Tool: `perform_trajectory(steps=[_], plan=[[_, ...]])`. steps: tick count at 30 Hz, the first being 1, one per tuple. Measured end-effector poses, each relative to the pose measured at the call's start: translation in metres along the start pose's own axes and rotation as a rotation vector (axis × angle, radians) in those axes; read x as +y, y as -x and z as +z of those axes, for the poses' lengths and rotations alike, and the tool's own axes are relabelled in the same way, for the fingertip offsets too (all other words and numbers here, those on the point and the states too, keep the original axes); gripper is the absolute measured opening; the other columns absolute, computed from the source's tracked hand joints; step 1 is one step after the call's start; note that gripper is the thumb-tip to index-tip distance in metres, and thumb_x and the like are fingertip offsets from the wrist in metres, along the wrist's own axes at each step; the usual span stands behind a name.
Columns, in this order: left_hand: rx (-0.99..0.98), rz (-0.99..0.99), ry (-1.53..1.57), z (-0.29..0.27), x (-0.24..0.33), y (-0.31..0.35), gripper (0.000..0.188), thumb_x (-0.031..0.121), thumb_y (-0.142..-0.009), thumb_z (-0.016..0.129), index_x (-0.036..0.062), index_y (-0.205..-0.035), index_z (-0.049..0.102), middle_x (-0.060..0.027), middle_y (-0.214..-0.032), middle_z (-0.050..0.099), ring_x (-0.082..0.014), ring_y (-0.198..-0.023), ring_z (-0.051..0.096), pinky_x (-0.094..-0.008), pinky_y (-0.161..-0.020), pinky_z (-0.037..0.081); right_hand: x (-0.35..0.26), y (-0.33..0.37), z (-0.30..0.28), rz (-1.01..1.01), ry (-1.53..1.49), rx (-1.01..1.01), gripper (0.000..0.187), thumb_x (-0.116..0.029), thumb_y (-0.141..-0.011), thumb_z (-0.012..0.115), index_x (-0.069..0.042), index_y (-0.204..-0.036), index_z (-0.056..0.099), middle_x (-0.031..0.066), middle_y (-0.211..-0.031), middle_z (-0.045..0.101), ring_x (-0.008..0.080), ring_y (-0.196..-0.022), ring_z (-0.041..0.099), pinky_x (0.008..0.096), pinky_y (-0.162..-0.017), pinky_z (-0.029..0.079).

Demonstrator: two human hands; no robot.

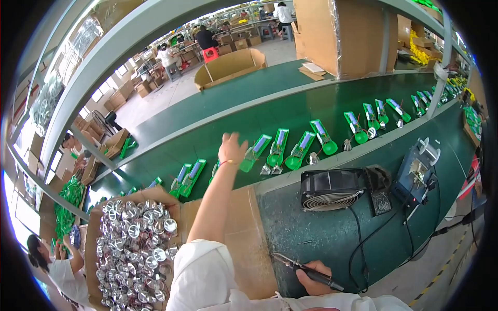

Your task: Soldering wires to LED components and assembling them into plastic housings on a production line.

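My left hand (232,149) is stretched out over the green conveyor belt (306,116). Its fingers are smeared by motion, so whether they hold anything is unclear. Just right of it lies a green plastic housing (255,153) with a bluish-purple cylinder inside. More such housings (278,147) lie in a row along the belt, several with silvery reflector cups (313,158) beside them. Low in the view, my right hand (315,278) is closed around the dark handle of a soldering iron (322,279), its metal tip pointing up and left above the dark green worktop (295,243).
A cardboard box (93,243) full of silvery reflectors stands left of my arm. Flat cardboard (254,233) covers part of the worktop. A black fan (333,189), a soldering station (415,176) with a solder reel (429,151), and loose cables are on the right. Co-workers sit at left.
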State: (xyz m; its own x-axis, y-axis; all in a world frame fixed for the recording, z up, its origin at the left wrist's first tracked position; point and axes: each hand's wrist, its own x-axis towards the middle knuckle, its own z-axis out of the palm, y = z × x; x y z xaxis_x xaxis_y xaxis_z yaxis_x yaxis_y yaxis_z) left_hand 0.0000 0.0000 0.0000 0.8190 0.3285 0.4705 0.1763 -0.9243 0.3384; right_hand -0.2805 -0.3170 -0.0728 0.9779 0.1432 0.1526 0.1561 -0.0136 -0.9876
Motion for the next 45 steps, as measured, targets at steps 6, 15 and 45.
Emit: perform_trajectory(steps=[6,15,45], plan=[[-0.312,0.086,-0.041,0.014,-0.022,0.045,0.016,0.019,-0.071,0.055,0.0074,-0.074,0.066,-0.0149,-0.071,0.063,-0.0317,-0.069,0.061,-0.0397,-0.065,0.049,-0.013,-0.002,-0.012,0.065,0.004,-0.02,0.018,-0.01,-0.071,0.071,-0.002,-0.077,0.056,0.005,-0.064,0.061,0.006,-0.057,0.055,0.0218,-0.05,0.043],[-0.652,0.069,-0.089,-0.149,-0.032,0.23,0.021,0.029,-0.071,0.058,0.0083,-0.068,0.064,-0.0103,-0.061,0.061,-0.026,-0.056,0.061,-0.0363,-0.054,0.049,-0.003,-0.002,-0.01,0.18,-0.026,0.027,0.015,-0.01,-0.071,0.07,-0.003,-0.075,0.057,0.0037,-0.063,0.06,0.0064,-0.056,0.053,0.0227,-0.051,0.043],[-0.656,-0.106,-0.373,-0.277,-0.134,0.248,0.045,0.049,-0.066,0.067,0.019,-0.1,0.063,-0.0096,-0.114,0.051,-0.0291,-0.105,0.05,-0.0472,-0.088,0.037,-0.016,0.0,0.001,0.063,-0.011,0.018,0.012,-0.008,-0.078,0.061,-0.001,-0.077,0.051,0.0052,-0.061,0.055,0.008,-0.049,0.05,0.0215,-0.047,0.041]])
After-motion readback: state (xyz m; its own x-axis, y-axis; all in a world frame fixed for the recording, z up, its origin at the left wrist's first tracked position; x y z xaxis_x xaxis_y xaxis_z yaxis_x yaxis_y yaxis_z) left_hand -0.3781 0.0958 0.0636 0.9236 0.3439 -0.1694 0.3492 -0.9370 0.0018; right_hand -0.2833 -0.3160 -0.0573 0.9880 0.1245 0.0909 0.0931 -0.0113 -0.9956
